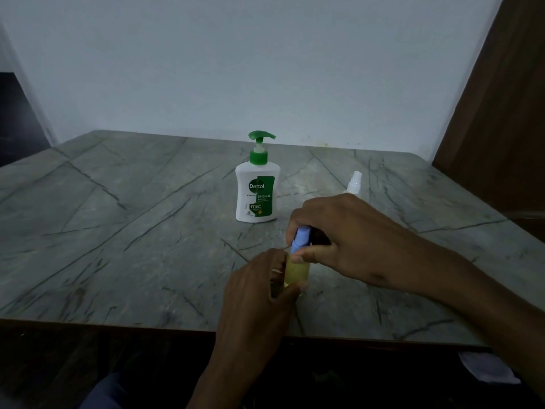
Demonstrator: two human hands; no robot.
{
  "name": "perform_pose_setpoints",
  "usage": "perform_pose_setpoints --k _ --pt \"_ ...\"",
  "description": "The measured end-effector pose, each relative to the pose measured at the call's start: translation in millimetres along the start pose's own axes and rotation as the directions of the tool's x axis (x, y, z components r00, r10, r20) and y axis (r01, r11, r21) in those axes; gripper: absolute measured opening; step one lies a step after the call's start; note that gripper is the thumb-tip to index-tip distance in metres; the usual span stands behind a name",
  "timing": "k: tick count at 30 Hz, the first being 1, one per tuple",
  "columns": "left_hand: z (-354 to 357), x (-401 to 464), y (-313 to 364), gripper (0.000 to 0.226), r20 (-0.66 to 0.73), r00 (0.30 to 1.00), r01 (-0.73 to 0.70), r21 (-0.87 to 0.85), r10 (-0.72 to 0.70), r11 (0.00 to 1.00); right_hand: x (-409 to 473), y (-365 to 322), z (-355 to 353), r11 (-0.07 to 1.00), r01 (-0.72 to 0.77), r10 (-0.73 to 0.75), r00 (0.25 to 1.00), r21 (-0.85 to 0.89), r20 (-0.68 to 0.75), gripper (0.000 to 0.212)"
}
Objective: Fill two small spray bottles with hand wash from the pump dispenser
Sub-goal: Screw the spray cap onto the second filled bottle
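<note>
A small clear spray bottle (297,273) with yellowish liquid inside stands on the marble table (124,231), near its front edge. My left hand (259,290) grips the bottle's body. My right hand (348,240) holds its light blue spray cap (300,239) at the bottle's neck. The white Dettol pump dispenser (257,187) with a green pump stands upright behind, in the middle of the table. A second small spray bottle with a white cap (354,181) stands to the right of the dispenser, its lower part hidden behind my right hand.
A pale wall runs along the back of the table. A brown wooden panel (501,128) rises at the right. The table's front edge has a dark wooden border (118,329). A pale cloth or paper (486,370) lies below at the right.
</note>
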State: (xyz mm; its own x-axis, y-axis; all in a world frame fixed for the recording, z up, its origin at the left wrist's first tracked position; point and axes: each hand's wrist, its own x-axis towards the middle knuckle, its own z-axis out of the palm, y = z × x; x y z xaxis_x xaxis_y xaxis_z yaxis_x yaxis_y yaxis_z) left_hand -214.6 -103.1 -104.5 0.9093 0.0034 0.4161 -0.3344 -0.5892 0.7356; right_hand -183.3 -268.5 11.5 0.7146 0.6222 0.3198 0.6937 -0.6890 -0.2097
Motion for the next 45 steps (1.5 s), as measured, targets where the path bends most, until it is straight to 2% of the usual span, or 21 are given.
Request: perform_pose_setpoints --k 5,10,13,19,23,29,31,33,39,45 --pt "-5.2 0.2 6.8 0.020 -0.012 0.999 -0.034 -0.009 0.034 0.999 -28.4 -1.0 19.4 0.957 -0.158 0.192 0.974 0.245 -0.121 0.035" --pt "-9.7 -1.8 4.5 0.031 -0.025 0.999 -0.043 -0.049 0.042 0.998 -55.0 -9.2 59.6 0.907 -0.268 0.355 0.901 0.326 -0.249 0.027" --pt "-13.0 -4.2 2.8 0.034 -0.009 0.999 -0.049 -0.017 0.049 0.999 -57.4 -13.4 71.2 0.899 -0.299 0.393 0.875 0.321 -0.284 0.021" --pt "-10.8 7.6 4.7 0.021 0.048 0.997 -0.068 0.011 0.068 0.998 -55.5 -5.7 79.6 0.883 -0.354 0.444 0.842 0.307 -0.307 0.018" --pt "-4.6 34.6 11.2 0.009 0.161 0.985 -0.087 0.126 0.066 0.988 -49.5 8.4 77.6 0.870 -0.415 0.487 0.811 0.266 -0.325 0.015" --pt "21.5 87.3 22.5 0.024 0.234 0.967 -0.153 0.219 0.101 0.964 -36.1 42.4 67.3 0.825 -0.532 0.563 0.743 0.190 -0.362 0.016" --pt "34.2 105.1 20.7 0.029 0.237 0.964 -0.181 0.270 0.117 0.946 -37.2 54.3 62.3 0.806 -0.556 0.589 0.722 0.202 -0.364 0.017" --pt "45.3 120.5 18.8 0.020 0.232 0.965 -0.190 0.278 0.126 0.942 -42.0 65.8 58.9 0.792 -0.575 0.607 0.705 0.206 -0.368 0.016" --pt "66.4 151.3 18.9 0.018 0.172 0.983 -0.114 0.250 0.072 0.962 -54.8 92.1 54.9 0.759 -0.618 0.643 0.667 0.203 -0.375 0.010" --pt "78.3 161.3 21.1 0.014 0.145 0.988 -0.082 0.227 0.050 0.971 -52.0 114.8 47.0 0.753 -0.638 0.645 0.669 0.160 -0.369 0.013"
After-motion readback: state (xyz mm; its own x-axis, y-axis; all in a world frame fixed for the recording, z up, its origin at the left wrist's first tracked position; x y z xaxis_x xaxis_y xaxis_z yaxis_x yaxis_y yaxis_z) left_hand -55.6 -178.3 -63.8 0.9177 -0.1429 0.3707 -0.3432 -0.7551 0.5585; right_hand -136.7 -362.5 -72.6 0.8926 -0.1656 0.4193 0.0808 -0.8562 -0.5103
